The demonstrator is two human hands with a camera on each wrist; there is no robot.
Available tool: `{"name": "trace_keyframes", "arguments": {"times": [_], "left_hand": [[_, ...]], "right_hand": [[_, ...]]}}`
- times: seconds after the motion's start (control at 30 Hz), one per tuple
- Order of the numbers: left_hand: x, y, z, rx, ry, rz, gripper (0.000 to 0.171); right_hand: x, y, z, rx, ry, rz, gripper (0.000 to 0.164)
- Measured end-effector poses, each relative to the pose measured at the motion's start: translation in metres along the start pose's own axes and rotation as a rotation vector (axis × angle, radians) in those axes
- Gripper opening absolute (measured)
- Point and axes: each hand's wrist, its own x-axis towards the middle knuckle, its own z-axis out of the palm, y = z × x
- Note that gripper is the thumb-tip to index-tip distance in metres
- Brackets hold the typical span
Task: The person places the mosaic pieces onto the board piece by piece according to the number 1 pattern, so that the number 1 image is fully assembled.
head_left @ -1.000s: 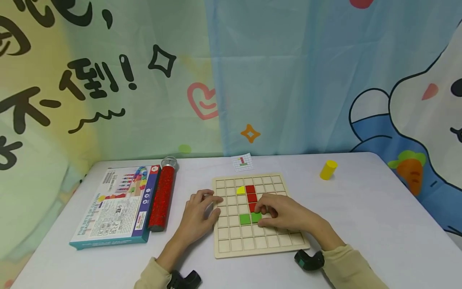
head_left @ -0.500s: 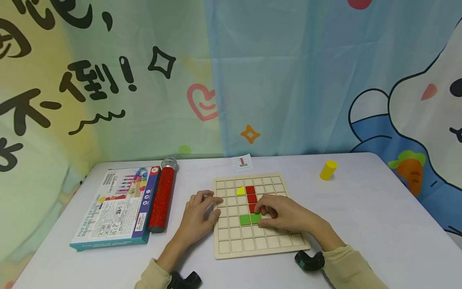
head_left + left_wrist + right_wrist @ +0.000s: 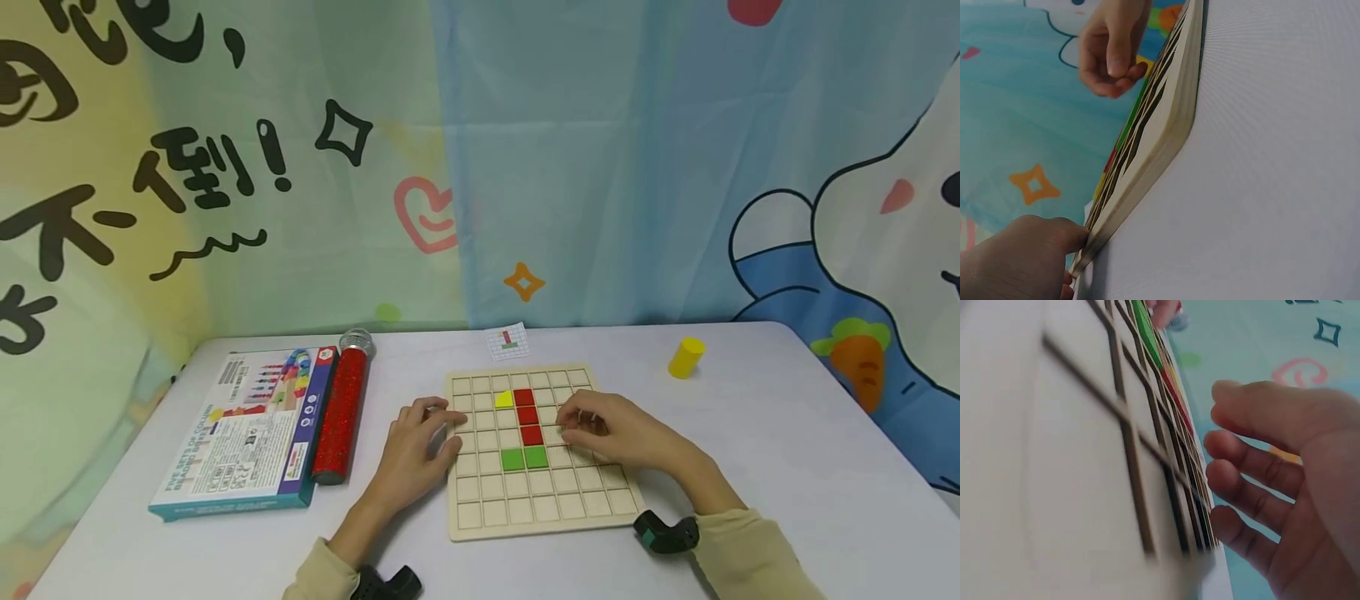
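A pale wooden grid board lies on the table. Three red square tiles form a column in its cells, with two green square tiles in a row below. One yellow tile with a slanted corner sits left of the top red one. My left hand holds the board's left edge, its thumb and index finger on the rim in the head view. Over the right part of the board hovers my right hand, fingers loosely curled and nothing between them; the right wrist view shows the fingers apart from the thumb.
Behind the board lies a small card with a printed red and green grid pattern. A yellow cylinder stands at the back right. On the left are a printed box and a red glittery microphone.
My right hand has drawn away to the right from the green tile, uncovering it and the lowest red tile. The left hand keeps its place on the board's edge.
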Motion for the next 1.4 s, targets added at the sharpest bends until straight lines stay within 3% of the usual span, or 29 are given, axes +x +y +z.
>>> {"name": "trace_keyframes", "arguments": {"times": [0.3, 0.67, 0.83, 1.17, 1.4], "left_hand": [[-0.002, 0.001, 0.003, 0.015, 0.011, 0.013, 0.025], [-0.004, 0.002, 0.001, -0.009, -0.008, -0.016, 0.025], [-0.003, 0.002, 0.0, 0.003, 0.011, 0.002, 0.025], [-0.001, 0.001, -0.001, -0.018, -0.015, -0.021, 0.025], [-0.001, 0.002, -0.001, -0.029, -0.017, -0.029, 0.025]], "right_hand": [[-0.028, 0.018, -0.015, -0.007, 0.056, 0.007, 0.016], [-0.056, 0.035, -0.031, -0.031, -0.006, 0.155, 0.037], [-0.059, 0.037, -0.034, -0.036, -0.023, 0.16, 0.037], [-0.06, 0.034, -0.035, -0.005, -0.054, 0.149, 0.034], [-0.06, 0.033, -0.034, -0.039, -0.034, 0.129, 0.026]]}}
